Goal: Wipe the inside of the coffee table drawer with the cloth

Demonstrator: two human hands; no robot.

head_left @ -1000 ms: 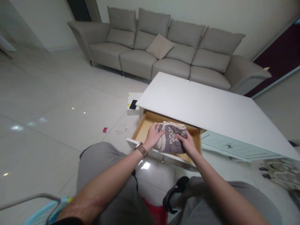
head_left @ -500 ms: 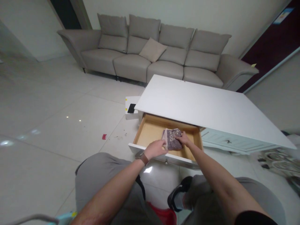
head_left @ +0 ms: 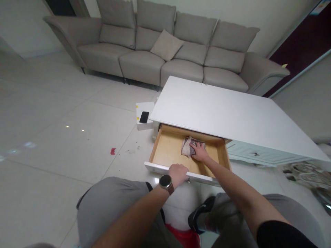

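Some of the cloth hides under the right hand

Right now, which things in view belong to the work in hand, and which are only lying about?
In use:
folded cloth, under the right hand
open drawer, left hand at its front

Lying about:
black phone on the white box
red scrap on the floor

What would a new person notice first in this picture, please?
Probably the pulled-out drawer of the white table, near the middle: the right hand rests on a folded cloth inside, the left hand at the front panel. Behind stands a long grey-brown sofa with a beige cushion.
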